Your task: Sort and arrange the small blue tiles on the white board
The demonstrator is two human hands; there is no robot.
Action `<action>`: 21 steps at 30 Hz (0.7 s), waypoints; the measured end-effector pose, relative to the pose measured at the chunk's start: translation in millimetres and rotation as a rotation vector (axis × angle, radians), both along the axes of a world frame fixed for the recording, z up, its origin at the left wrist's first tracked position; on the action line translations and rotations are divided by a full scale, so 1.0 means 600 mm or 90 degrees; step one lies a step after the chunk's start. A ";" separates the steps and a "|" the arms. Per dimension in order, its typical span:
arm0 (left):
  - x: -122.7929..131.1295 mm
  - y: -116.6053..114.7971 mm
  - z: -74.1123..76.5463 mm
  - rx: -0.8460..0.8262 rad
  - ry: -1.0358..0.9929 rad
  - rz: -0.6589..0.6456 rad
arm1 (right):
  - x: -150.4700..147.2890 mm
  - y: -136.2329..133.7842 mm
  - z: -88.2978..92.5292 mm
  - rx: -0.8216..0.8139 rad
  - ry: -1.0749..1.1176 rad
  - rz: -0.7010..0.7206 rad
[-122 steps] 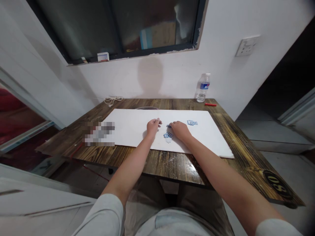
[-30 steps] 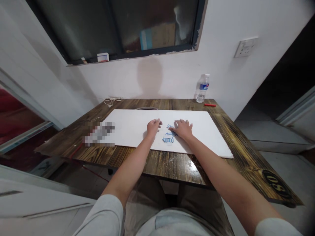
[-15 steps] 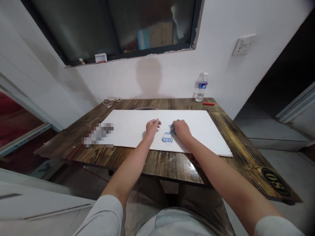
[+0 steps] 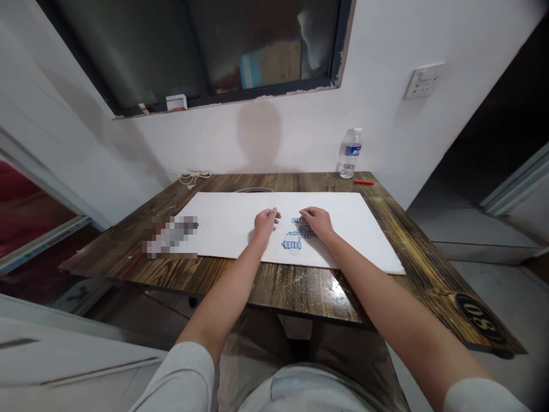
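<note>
close to the body, the person's bare forearms reach out over a wooden worktop point(image 4: 295, 292). the left hand point(image 4: 266, 222) lies on a white foam board point(image 4: 227, 229) with its fingers curled closed, nothing visible in them. the right hand point(image 4: 316, 222) sits just beside it, fingers loosely open, their tips touching a cluster of small blue-patterned pieces point(image 4: 298, 236) on the board, between the hands. left of the board lies a blurred object point(image 4: 171, 236). farther back, near the wall, stand a plastic water bottle point(image 4: 350, 154) and a red stick point(image 4: 363, 182), with a white cord point(image 4: 195, 178) further left.
</note>
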State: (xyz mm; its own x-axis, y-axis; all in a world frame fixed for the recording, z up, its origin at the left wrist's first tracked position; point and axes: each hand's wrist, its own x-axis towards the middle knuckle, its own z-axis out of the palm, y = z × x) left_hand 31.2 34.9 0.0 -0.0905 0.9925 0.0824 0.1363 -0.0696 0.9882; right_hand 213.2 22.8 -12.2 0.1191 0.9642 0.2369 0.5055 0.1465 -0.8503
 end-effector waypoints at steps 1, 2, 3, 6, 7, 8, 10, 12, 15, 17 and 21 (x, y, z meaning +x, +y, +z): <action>0.000 0.001 -0.001 -0.001 0.001 0.000 | 0.002 0.002 -0.001 -0.003 0.008 -0.002; 0.000 0.001 -0.001 -0.001 0.002 0.000 | 0.003 0.003 -0.001 0.005 -0.004 -0.006; -0.001 0.002 -0.002 0.000 0.002 0.001 | 0.004 0.002 0.001 0.020 -0.037 -0.013; 0.000 0.002 -0.003 0.000 0.000 0.003 | 0.006 -0.005 0.010 0.031 -0.192 -0.048; 0.000 0.002 -0.003 0.001 -0.001 0.004 | 0.006 -0.009 0.013 0.015 -0.244 -0.060; 0.000 0.002 -0.003 0.002 -0.001 0.004 | 0.006 -0.012 0.016 -0.005 -0.294 -0.069; 0.000 0.001 -0.003 0.003 0.001 0.003 | 0.005 -0.018 0.021 -0.036 -0.384 -0.072; 0.000 0.002 -0.004 0.003 0.002 0.000 | 0.001 -0.022 0.023 -0.048 -0.463 -0.053; 0.001 0.003 -0.004 0.003 0.004 0.001 | -0.006 -0.025 0.023 -0.045 -0.542 -0.022; 0.001 0.003 -0.004 0.004 0.007 0.002 | -0.010 -0.025 0.022 -0.038 -0.576 -0.011; 0.001 0.000 -0.001 0.006 0.011 0.003 | -0.012 -0.023 0.020 -0.036 -0.605 -0.005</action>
